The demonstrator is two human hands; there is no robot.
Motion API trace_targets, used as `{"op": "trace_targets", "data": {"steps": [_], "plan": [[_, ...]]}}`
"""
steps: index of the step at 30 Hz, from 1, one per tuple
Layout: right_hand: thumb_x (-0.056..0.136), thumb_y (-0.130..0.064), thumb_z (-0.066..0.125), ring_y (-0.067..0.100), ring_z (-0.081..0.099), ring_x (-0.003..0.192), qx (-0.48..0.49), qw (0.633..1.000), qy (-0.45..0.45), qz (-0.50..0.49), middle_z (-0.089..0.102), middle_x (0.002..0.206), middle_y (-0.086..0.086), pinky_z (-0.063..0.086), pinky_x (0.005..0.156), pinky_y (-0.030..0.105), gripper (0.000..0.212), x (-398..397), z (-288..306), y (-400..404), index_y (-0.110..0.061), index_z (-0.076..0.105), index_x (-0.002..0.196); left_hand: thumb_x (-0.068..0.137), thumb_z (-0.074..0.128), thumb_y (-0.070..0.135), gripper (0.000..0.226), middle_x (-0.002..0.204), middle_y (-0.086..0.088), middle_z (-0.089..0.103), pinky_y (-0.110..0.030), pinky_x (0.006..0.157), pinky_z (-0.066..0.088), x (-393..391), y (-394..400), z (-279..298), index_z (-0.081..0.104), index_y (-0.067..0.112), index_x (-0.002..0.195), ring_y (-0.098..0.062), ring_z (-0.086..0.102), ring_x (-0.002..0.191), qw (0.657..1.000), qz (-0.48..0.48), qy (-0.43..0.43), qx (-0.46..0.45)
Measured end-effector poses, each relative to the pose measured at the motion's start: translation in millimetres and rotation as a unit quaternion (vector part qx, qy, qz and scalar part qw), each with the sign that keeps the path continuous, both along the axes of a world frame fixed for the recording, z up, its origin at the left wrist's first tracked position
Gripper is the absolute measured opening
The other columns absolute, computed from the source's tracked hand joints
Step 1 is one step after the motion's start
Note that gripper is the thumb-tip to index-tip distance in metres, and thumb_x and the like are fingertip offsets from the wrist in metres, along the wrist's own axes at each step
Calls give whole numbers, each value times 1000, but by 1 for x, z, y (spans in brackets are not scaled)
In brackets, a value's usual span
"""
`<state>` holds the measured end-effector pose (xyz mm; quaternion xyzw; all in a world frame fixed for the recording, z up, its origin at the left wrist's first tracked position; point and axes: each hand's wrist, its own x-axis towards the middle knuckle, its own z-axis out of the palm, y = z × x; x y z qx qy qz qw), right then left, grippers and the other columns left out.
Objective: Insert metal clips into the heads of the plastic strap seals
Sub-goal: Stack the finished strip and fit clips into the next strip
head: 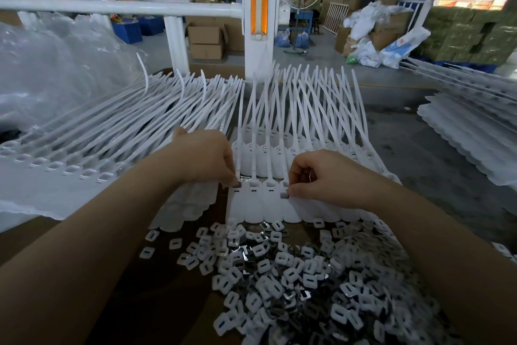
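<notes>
A joined row of white plastic strap seals [263, 204] lies in front of me, heads near my fingers and straps fanning away. My left hand [207, 157] pinches a small metal clip [238, 185] at the row's leftmost head. My right hand [321, 174] pinches another metal clip [284, 195] against a head further right. A loose heap of metal clips and white plastic caps [302, 274] covers the table nearest me.
More white strap seal rows are stacked at left [84, 154], behind [302, 148] and at far right [470, 132]. Crumpled clear plastic sheeting [56, 64] lies at left. A white post with an orange reflector [259, 22] stands beyond the table.
</notes>
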<state>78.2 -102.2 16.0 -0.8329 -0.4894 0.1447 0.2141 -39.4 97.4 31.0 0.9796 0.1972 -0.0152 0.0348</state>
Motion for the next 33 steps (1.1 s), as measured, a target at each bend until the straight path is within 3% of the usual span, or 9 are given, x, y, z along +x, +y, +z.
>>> {"op": "trace_targets", "data": {"steps": [8, 15, 17, 20, 21, 24, 27, 31, 33], "plan": [[86, -32, 71, -6, 53, 62, -2, 1000, -4, 1, 63, 78, -13, 36, 54, 10, 8, -1, 0, -1, -29, 64, 82, 77, 75, 45, 18, 77, 18, 64, -58, 110, 16, 0, 0, -5, 68, 32, 69, 0, 49, 80, 998, 15, -17, -50], [86, -31, 71, -13, 52, 60, 0, 1000, -2, 5, 62, 77, -13, 37, 51, 8, 8, 0, -2, -3, -27, 65, 84, 74, 80, 41, 11, 69, 22, 66, -58, 106, 33, -4, 3, -2, 75, 35, 66, 2, 53, 80, 991, 31, -31, -126], [85, -31, 71, -12, 52, 60, 1, 1000, -3, 5, 62, 76, -13, 37, 51, 9, 8, 1, -2, -2, -28, 64, 83, 75, 79, 38, 7, 71, 22, 67, -54, 104, 37, -5, 4, -1, 76, 35, 69, 0, 55, 82, 990, 28, -32, -137], [85, -32, 71, -11, 53, 60, 1, 1000, -2, 7, 63, 77, -12, 37, 53, 10, 9, 2, -2, -2, -29, 64, 82, 75, 79, 40, 9, 72, 19, 70, -36, 84, 46, -4, 4, -2, 76, 33, 70, -1, 60, 81, 988, 32, -46, -146], [85, -32, 72, -11, 53, 61, 0, 1000, -2, 7, 64, 78, -12, 37, 54, 10, 9, 2, -3, -2, -29, 64, 82, 75, 79, 42, 12, 74, 17, 70, -36, 85, 45, -3, 3, -3, 76, 32, 70, 0, 59, 80, 989, 33, -48, -138], [85, -32, 71, -12, 53, 61, 0, 1000, -5, 10, 63, 78, -13, 37, 54, 9, 9, 3, -3, -2, -29, 64, 81, 74, 78, 48, 18, 74, 19, 67, -54, 107, 25, 0, -1, -5, 73, 32, 68, 0, 51, 80, 994, 33, -40, -92], [85, -33, 72, -11, 53, 62, 2, 1000, -4, 8, 64, 78, -13, 37, 55, 11, 9, 3, -3, -2, -29, 64, 82, 75, 77, 48, 19, 76, 19, 66, -58, 111, 17, 0, -2, -4, 69, 33, 66, -6, 52, 84, 996, 31, -26, -79], [85, -32, 72, -9, 54, 62, 4, 1000, 3, 8, 65, 80, -12, 38, 55, 10, 9, 3, -3, -1, -28, 65, 83, 71, 81, 46, 17, 71, 16, 68, -56, 107, 32, -3, 1, -3, 72, 32, 69, 1, 55, 78, 992, 20, -30, -124], [85, -31, 72, -11, 54, 63, 5, 1000, 4, 9, 65, 79, -11, 39, 53, 9, 9, 3, -3, -1, -29, 64, 82, 69, 82, 44, 15, 68, 15, 66, -46, 97, 42, -4, 3, -3, 73, 33, 70, 0, 56, 73, 990, -4, -40, -137]]}}
